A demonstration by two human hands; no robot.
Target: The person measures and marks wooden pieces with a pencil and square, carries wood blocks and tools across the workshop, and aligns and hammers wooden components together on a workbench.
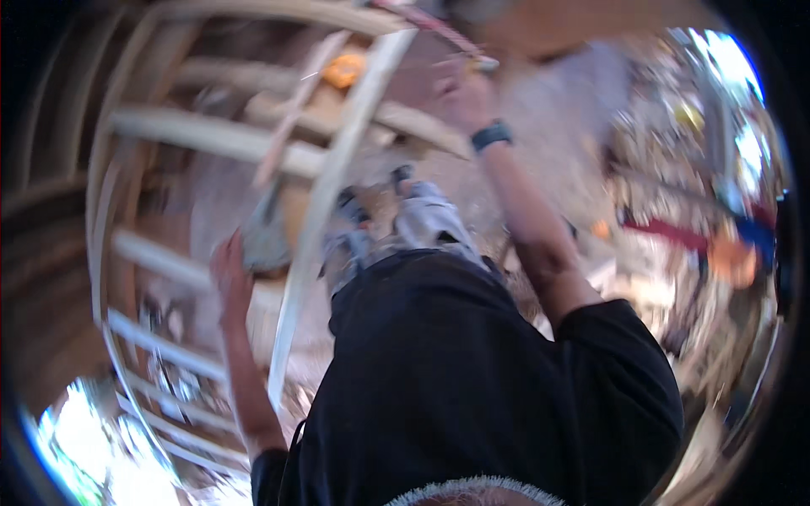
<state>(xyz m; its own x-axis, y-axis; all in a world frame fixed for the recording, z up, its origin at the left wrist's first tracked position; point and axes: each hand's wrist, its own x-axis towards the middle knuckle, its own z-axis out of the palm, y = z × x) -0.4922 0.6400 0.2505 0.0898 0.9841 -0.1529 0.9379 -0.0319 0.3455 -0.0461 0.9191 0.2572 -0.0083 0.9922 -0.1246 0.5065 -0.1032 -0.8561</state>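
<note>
A pale wooden frame [329,177] of long rails and crosspieces fills the left side, close to my body. My left hand [229,268] is among its crosspieces, beside a flat grey-green piece [267,240]; motion blur hides whether it touches that piece and how its fingers lie. My right arm reaches forward, a dark watch [491,135] on its wrist. My right hand [464,94] is by the near end of a thin red bar [440,29]. Its fingers are smeared too, so a grip on the bar cannot be made out.
An orange object [343,71] lies by the far part of the frame. My feet [403,175] stand just right of the long rail. Blurred clutter [666,228] with a red strip [666,235] covers the right side. A brown surface [591,25] shows at the far right.
</note>
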